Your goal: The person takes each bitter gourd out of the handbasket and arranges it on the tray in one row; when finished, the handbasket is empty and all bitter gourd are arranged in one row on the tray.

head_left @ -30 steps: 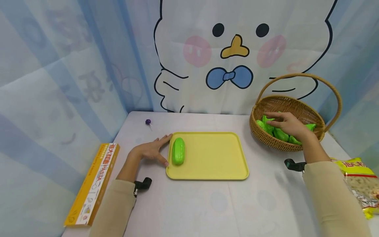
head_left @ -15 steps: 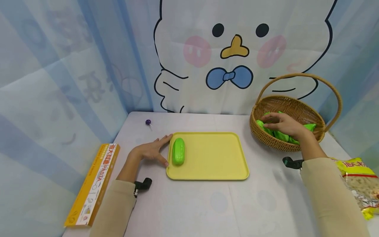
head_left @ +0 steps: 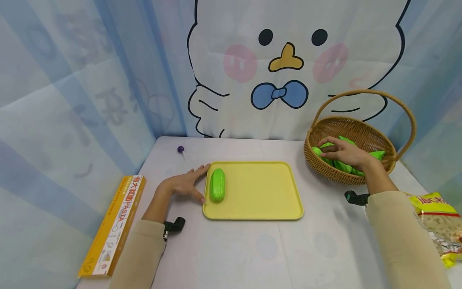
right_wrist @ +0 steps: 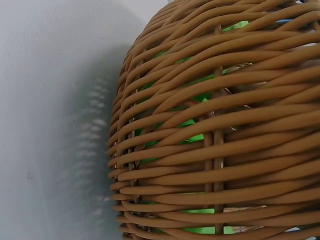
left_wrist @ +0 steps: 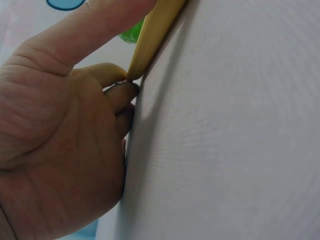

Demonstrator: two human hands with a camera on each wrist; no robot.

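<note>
The left hand (head_left: 185, 182) touches the left rim of the yellow tray (head_left: 260, 190), grip spread apart; a long green piece (head_left: 217, 185) lies at that end. Right of the tray, the right hand (head_left: 346, 153) is at green pieces (head_left: 342, 166) in a wicker basket (head_left: 333, 172); whether its grip is clamped cannot be told. Only the right wrist view shows green through the basket's side. The tray rests on a white table (head_left: 231, 253) before a cartoon-printed curtain (head_left: 234, 112).

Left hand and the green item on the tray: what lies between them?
Between the left hand and the green item lie a patch of white tabletop, then the left rim of the yellow tray, as the head view shows.
</note>
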